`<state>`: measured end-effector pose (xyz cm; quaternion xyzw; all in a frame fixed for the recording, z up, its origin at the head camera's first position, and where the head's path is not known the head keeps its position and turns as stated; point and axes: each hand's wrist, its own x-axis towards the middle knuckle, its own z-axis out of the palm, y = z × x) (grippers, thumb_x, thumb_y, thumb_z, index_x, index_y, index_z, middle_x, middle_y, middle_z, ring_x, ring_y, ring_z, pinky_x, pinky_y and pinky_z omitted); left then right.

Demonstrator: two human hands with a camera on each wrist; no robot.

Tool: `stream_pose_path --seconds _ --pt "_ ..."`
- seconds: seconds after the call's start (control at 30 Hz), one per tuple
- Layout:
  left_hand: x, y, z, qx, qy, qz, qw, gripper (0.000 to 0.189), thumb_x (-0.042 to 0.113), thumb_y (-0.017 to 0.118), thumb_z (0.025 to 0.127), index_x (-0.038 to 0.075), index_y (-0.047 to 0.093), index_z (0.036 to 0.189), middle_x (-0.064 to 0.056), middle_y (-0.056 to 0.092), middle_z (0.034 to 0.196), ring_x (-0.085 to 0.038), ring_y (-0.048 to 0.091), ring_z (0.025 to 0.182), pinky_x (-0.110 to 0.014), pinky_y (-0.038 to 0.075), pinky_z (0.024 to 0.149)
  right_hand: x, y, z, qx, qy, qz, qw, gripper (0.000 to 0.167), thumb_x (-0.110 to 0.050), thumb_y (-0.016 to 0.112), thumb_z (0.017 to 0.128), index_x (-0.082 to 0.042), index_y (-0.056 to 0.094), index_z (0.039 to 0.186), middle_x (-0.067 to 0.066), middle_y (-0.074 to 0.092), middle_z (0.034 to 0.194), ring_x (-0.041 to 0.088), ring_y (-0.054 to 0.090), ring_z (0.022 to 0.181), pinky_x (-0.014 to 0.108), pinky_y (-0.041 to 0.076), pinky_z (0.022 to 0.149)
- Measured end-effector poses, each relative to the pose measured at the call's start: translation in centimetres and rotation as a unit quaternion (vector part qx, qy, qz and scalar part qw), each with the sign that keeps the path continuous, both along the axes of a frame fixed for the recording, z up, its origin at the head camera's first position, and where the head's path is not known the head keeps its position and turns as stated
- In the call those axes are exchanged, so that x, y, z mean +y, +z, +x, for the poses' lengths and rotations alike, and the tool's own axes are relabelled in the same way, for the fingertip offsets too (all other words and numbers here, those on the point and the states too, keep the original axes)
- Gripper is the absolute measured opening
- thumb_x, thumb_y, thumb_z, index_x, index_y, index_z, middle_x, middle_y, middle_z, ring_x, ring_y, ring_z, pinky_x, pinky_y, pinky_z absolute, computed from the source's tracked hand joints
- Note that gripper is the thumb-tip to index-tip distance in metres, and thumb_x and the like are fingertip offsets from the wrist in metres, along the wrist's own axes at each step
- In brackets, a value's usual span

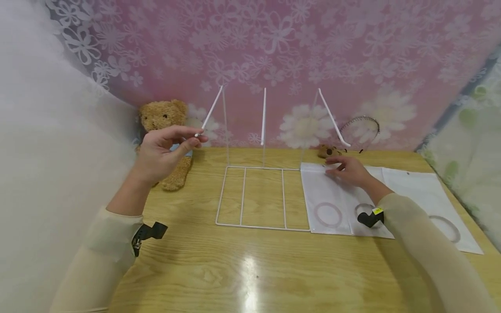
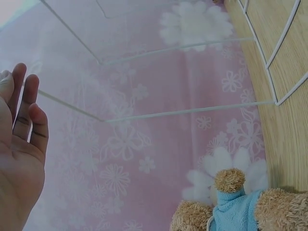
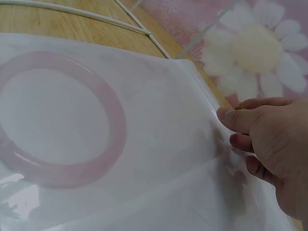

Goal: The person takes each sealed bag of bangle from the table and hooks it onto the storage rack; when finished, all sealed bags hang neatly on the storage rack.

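Observation:
A white wire rack (image 1: pixel 263 168) stands on the table, with three arms slanting toward me. My left hand (image 1: pixel 158 150) pinches the tip of its left arm (image 1: pixel 211 111) between thumb and fingers. In the left wrist view the left hand (image 2: pixel 21 139) appears at the left edge. My right hand (image 1: pixel 348 171) is over the top edge of a clear plastic bag (image 1: pixel 313 187), thumb and forefinger apart. The right wrist view shows the right hand (image 3: pixel 274 139) with fingertips right at the bag's edge. A pale pink bangle (image 3: pixel 115 120) lies inside the bag.
More clear bags lie to the right, with ring-shaped bangles (image 1: pixel 454 228) in them. A brown teddy bear (image 1: pixel 162 115) in blue sits at back left. Behind the bags stands a headband (image 1: pixel 360 117) beside a small brown bear head (image 1: pixel 326 151). A flowered pink wall (image 1: pixel 289 52) closes the back.

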<state>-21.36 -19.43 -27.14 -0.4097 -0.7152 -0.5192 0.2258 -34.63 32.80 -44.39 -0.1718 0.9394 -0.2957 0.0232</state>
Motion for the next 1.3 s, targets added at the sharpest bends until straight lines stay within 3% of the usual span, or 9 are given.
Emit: stream_pose_path --seconds 0.17,0.47,0.9,1.0,1.17,1.3 --pt "0.1 0.0 0.0 0.002 -0.005 0.001 1.0000 0.021 -0.007 0.064 0.092 -0.009 0.070 0.112 0.009 0.076 0.104 -0.009 0.074 0.092 -0.025 0.060 0.074 0.3 -0.7 -0.9 -0.028 -0.007 -0.003 0.9996 0.050 -0.023 0.078 0.089 -0.006 0.061 0.134 0.017 0.066 0.129 0.024 0.061 0.089 0.023 0.050 0.072" --pt "0.2 0.1 -0.1 0.002 -0.004 0.004 1.0000 0.020 -0.004 0.065 0.092 -0.010 0.069 0.111 0.008 0.076 0.103 -0.010 0.074 0.092 -0.025 0.060 0.076 0.3 -1.4 -1.4 -0.031 -0.006 -0.022 0.9993 0.050 -0.027 0.080 0.087 -0.005 0.065 0.129 0.017 0.069 0.124 0.026 0.057 0.106 0.017 0.047 0.074" --pt "0.3 0.1 -0.2 0.001 -0.005 0.011 0.9999 0.018 -0.005 0.065 0.092 -0.013 0.069 0.108 0.008 0.077 0.102 -0.010 0.073 0.093 -0.024 0.060 0.075 -0.2 -1.1 -1.4 -0.019 -0.012 0.029 0.9993 0.033 -0.030 0.071 0.094 -0.008 0.073 0.118 0.017 0.071 0.114 0.024 0.056 0.088 0.030 0.048 0.073" --pt "0.2 0.1 -0.2 -0.002 0.002 0.008 1.0000 0.017 -0.006 0.064 0.092 -0.013 0.069 0.107 0.010 0.076 0.101 -0.010 0.073 0.093 -0.025 0.060 0.076 -0.2 -0.7 -1.2 -0.016 -0.009 0.018 0.9997 0.026 -0.027 0.070 0.096 -0.006 0.072 0.112 0.017 0.070 0.111 0.020 0.059 0.087 0.026 0.049 0.072" --pt "0.2 0.1 -0.1 -0.006 0.005 0.003 1.0000 0.016 -0.008 0.064 0.092 -0.012 0.070 0.106 0.011 0.076 0.101 -0.010 0.073 0.093 -0.025 0.061 0.077 -0.4 0.1 -0.7 -0.042 0.016 -0.066 0.9968 0.020 -0.010 0.063 0.099 0.004 0.058 0.112 0.026 0.063 0.113 0.018 0.064 0.079 0.025 0.056 0.066" --pt "0.4 0.3 -0.1 -0.006 0.006 0.002 1.0000 0.016 -0.009 0.064 0.092 -0.011 0.071 0.106 0.010 0.076 0.100 -0.013 0.074 0.092 -0.026 0.061 0.076 -0.4 0.9 -0.1 -0.052 0.008 -0.073 0.9959 0.026 -0.017 0.063 0.100 0.001 0.056 0.117 0.024 0.065 0.108 0.015 0.065 0.071 0.029 0.056 0.064"
